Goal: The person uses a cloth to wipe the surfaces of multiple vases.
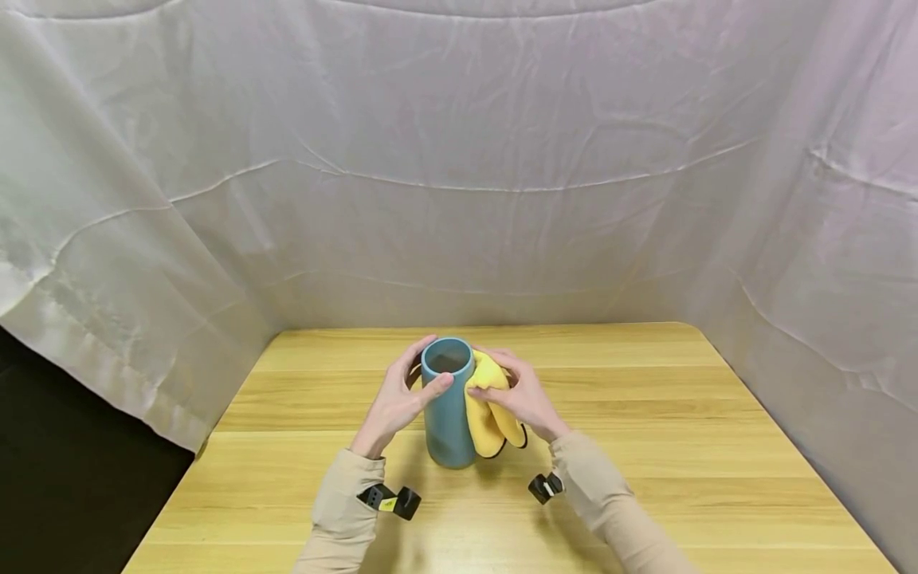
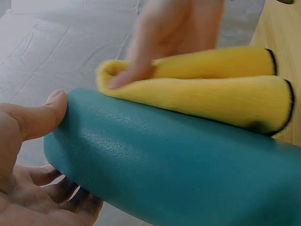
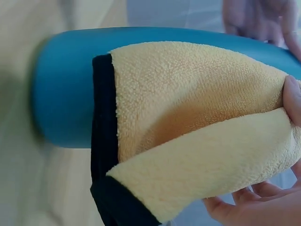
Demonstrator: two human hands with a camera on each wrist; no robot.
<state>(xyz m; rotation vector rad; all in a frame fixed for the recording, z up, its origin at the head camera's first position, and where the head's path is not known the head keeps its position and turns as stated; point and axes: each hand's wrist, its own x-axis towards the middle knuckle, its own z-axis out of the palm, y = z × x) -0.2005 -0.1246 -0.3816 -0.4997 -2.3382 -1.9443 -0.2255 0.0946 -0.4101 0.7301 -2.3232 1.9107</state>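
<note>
A tall teal vase (image 1: 449, 422) with a round open mouth stands upright on the wooden table. My left hand (image 1: 398, 392) grips it near the rim, thumb on the near side and fingers around the far left side. On the vase's right side lies a folded yellow cloth (image 1: 484, 414) with dark edging, pinched at its top by my right hand (image 1: 526, 392). The left wrist view shows the cloth (image 2: 197, 96) doubled over against the vase wall (image 2: 155, 155). In the right wrist view the cloth (image 3: 197, 89) hides much of the vase (image 3: 66, 89).
The light wooden table (image 1: 681, 446) extends to both sides of the vase. Pale curtains (image 1: 488, 239) hang behind and at the sides. A dark area (image 1: 64, 462) lies beyond the table's left edge. Each sleeve carries a small black wrist camera (image 1: 390, 501).
</note>
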